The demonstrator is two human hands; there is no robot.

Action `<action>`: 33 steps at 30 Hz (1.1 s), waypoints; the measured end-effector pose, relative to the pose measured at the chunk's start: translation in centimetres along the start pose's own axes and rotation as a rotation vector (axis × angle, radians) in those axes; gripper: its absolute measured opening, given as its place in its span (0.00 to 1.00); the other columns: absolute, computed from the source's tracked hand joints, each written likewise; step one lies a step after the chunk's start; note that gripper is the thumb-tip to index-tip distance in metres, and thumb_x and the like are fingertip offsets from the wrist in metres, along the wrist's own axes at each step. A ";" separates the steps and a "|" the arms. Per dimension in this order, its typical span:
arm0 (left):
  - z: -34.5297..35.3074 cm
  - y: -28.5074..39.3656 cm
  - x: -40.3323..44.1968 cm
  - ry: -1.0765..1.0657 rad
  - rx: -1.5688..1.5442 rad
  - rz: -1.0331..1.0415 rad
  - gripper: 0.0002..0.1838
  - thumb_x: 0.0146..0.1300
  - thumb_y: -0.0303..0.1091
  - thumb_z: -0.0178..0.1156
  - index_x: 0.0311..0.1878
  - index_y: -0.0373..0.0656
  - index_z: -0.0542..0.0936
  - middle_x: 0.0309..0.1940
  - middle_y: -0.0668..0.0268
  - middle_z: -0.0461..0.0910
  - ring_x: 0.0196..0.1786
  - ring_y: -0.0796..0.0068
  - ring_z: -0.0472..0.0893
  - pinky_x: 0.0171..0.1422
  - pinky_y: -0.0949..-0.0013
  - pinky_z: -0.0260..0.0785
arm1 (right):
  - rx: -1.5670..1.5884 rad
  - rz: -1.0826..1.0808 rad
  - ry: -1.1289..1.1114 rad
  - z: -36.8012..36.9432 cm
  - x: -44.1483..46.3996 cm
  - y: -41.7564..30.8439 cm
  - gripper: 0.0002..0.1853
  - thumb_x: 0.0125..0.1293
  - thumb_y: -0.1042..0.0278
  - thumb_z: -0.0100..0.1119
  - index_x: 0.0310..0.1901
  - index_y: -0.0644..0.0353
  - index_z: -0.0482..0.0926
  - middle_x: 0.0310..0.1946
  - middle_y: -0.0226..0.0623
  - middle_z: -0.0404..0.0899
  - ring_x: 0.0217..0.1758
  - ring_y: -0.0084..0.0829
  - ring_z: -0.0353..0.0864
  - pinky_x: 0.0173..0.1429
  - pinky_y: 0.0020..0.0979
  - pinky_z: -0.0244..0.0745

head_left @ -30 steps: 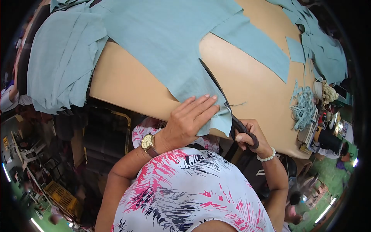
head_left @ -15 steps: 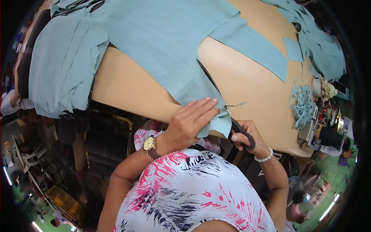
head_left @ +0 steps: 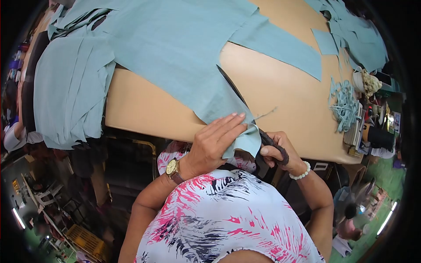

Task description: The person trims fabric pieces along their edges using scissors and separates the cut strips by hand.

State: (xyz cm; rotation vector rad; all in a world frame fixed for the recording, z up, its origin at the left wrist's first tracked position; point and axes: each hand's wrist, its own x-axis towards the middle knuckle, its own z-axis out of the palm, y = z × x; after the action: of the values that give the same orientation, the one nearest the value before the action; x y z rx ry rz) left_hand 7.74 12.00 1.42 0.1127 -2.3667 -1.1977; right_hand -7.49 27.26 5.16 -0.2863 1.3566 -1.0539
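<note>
A large teal cloth (head_left: 175, 52) spreads over the table, with its near corner hanging at the front edge. My left hand (head_left: 219, 140) lies on that corner, fingers stretched out and close together, thumb hidden beneath. In my right hand (head_left: 280, 151) is a pair of dark-handled scissors (head_left: 231, 83), my fingers and thumb around the handles. One long black blade shows along the cloth's right edge, pointing away from me. Whether the blades are apart I cannot tell. A loose thread (head_left: 266, 113) sticks out beside the blade.
The tan table (head_left: 285, 105) ends just before my body. Stacked teal pieces (head_left: 72, 87) drape over its left edge. To the right lie a tangle of teal strips (head_left: 344, 105), a white cup (head_left: 358, 81) and more teal cloth (head_left: 359, 39). A narrow teal panel (head_left: 280, 48) lies beyond the scissors.
The view has turned slightly, so the table's right side sits higher and its left side lower. Both hands and the scissors stay nearly where they were on the cloth.
</note>
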 end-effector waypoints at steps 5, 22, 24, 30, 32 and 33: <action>-0.1 0.0 -0.1 0.000 -0.034 -0.001 0.27 0.42 0.29 0.66 0.50 0.34 0.72 0.52 0.50 0.73 0.56 0.53 0.73 0.58 0.59 0.65 | -0.059 0.037 0.025 0.2 -0.2 0.0 0.15 0.53 0.60 0.66 0.25 0.64 0.74 0.12 0.25 0.69 0.11 0.14 0.65 0.15 0.17 0.56; -4.2 -1.5 1.1 -0.214 -0.320 0.027 0.33 0.49 0.45 0.63 0.54 0.32 0.71 0.53 0.48 0.72 0.58 0.50 0.70 0.62 0.57 0.61 | 0.048 -0.031 0.042 2.0 -0.1 1.4 0.11 0.58 0.64 0.61 0.30 0.65 0.78 0.12 0.25 0.69 0.11 0.13 0.63 0.16 0.17 0.55; -5.8 -3.4 1.5 -0.128 -0.146 0.017 0.39 0.49 0.53 0.61 0.57 0.31 0.68 0.56 0.49 0.69 0.62 0.51 0.67 0.65 0.54 0.55 | 0.065 -0.001 0.038 2.3 -0.2 1.5 0.11 0.59 0.64 0.60 0.31 0.65 0.78 0.12 0.25 0.69 0.11 0.13 0.63 0.16 0.17 0.55; -4.7 -4.6 2.7 -0.282 0.575 -0.076 0.39 0.54 0.54 0.57 0.63 0.37 0.61 0.65 0.55 0.58 0.68 0.59 0.56 0.66 0.42 0.44 | 0.101 -0.015 0.047 3.0 -0.2 2.3 0.12 0.59 0.63 0.60 0.33 0.66 0.79 0.13 0.25 0.70 0.11 0.12 0.62 0.17 0.16 0.55; -3.9 -5.1 2.5 -0.275 0.637 -0.069 0.34 0.57 0.47 0.56 0.64 0.40 0.61 0.65 0.58 0.59 0.69 0.59 0.56 0.66 0.43 0.45 | 0.113 -0.031 0.065 3.1 -0.1 2.4 0.13 0.59 0.62 0.60 0.32 0.66 0.78 0.12 0.25 0.70 0.10 0.12 0.63 0.16 0.16 0.55; -3.6 -5.2 2.4 -0.272 0.665 -0.070 0.32 0.58 0.43 0.55 0.65 0.41 0.61 0.65 0.59 0.59 0.69 0.59 0.56 0.66 0.43 0.45 | 0.124 -0.029 0.065 3.1 -0.2 2.4 0.13 0.59 0.62 0.61 0.31 0.66 0.78 0.12 0.25 0.69 0.10 0.12 0.63 0.16 0.16 0.55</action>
State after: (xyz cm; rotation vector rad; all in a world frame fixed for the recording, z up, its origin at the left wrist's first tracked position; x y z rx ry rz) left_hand 6.55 5.47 0.08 0.2644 -2.9351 -0.4241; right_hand -3.64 27.49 4.42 -0.1818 1.3416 -1.1753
